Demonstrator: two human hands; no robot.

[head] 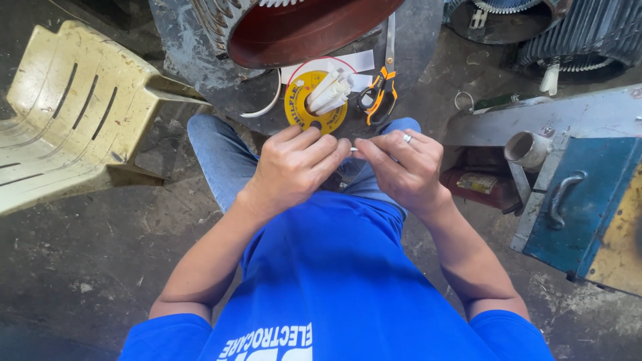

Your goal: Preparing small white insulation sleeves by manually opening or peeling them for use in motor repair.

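Both hands (351,164) pinch one thin white strip (353,148).

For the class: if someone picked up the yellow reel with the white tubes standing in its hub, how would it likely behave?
The yellow reel looks flat and thin, so probably light. The loose white tubes lean in its hole and would likely slip out if it tilted. On edge, its round rim might roll.

We note a round yellow label (302,107) on a flat reel lying on the grey metal plate (414,40), ringed in red, white paper rolls standing in its hub. On the floor at right, a dark red can (476,188) carries a small rectangular yellowish label (477,182).
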